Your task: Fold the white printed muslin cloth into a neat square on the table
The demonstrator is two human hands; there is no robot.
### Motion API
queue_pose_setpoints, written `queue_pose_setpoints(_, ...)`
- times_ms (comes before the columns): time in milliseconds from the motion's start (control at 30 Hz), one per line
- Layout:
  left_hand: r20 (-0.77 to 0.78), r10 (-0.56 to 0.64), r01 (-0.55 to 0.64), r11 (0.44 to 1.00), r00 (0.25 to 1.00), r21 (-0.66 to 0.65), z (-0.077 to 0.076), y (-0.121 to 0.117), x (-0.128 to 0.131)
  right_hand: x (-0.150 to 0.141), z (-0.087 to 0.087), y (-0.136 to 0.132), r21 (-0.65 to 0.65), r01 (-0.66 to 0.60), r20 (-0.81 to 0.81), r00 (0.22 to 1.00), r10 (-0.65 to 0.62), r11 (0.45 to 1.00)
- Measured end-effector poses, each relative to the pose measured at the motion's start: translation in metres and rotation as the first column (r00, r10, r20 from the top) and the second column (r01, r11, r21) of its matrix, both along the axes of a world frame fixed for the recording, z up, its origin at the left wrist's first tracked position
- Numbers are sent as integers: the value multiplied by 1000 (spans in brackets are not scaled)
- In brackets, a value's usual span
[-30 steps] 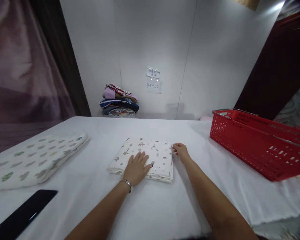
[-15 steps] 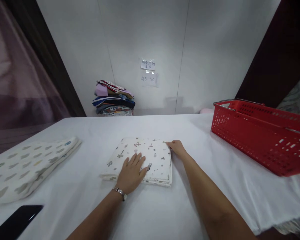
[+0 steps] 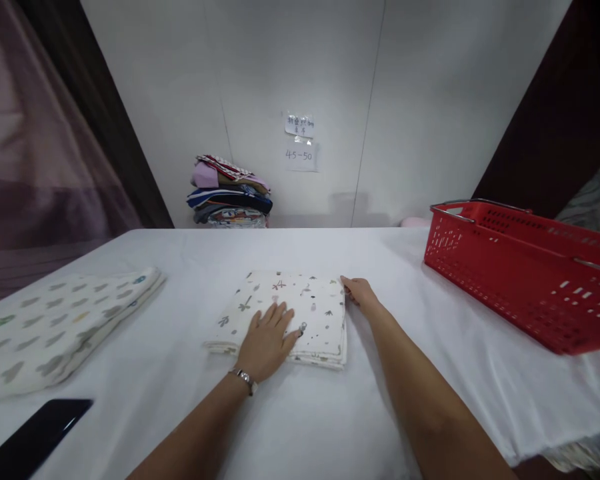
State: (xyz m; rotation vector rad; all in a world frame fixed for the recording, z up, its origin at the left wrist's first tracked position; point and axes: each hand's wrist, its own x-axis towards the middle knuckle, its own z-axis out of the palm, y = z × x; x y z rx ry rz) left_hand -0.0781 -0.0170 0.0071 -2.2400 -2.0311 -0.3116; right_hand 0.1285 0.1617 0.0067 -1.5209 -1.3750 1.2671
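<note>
A white cloth (image 3: 325, 320) printed with small plants and animals lies folded into a layered rectangle on the white-covered table (image 3: 300, 420). My left hand (image 3: 267, 340) rests flat on its near middle, fingers spread, with a metal watch or bracelet at the wrist. At the cloth's far right corner, my right hand (image 3: 359, 292) pinches the edge between thumb and fingers. Part of the print is hidden under my left hand.
On the left lies another folded cloth (image 3: 70, 320) with grey cloud shapes, and a black phone (image 3: 35, 437) nearer me. A red basket (image 3: 505, 273) stands at the right. Behind the table's far edge is a stack of folded fabrics (image 3: 230, 197); paper signs (image 3: 300, 155) hang on the wall.
My right hand has shifted slightly along the cloth's far right corner, still pinching it. The left hand stays flat on the cloth. The whole view has moved slightly.
</note>
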Motion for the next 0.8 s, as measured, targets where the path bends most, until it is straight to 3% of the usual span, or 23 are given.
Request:
queue_pose_setpoints(300, 38, -24, 23, 999, 999, 40, -8, 2, -2, 0, 7, -4, 33, -23, 16, 1000, 22, 999)
queue_pose_setpoints(500, 108, -67, 51, 989, 992, 141, -6, 0, -1, 17, 17, -40, 33, -142, -5, 990, 143, 989)
queue_pose_setpoints(667, 191, -273, 219, 940, 943, 260, 8, -7, 13, 40, 19, -91, -89, -327, 11, 944, 330, 941)
queue_pose_setpoints(800, 248, -435, 374, 891, 866, 256, 13, -16, 36, 50, 16, -122, -190, -456, -69, 890, 451, 869)
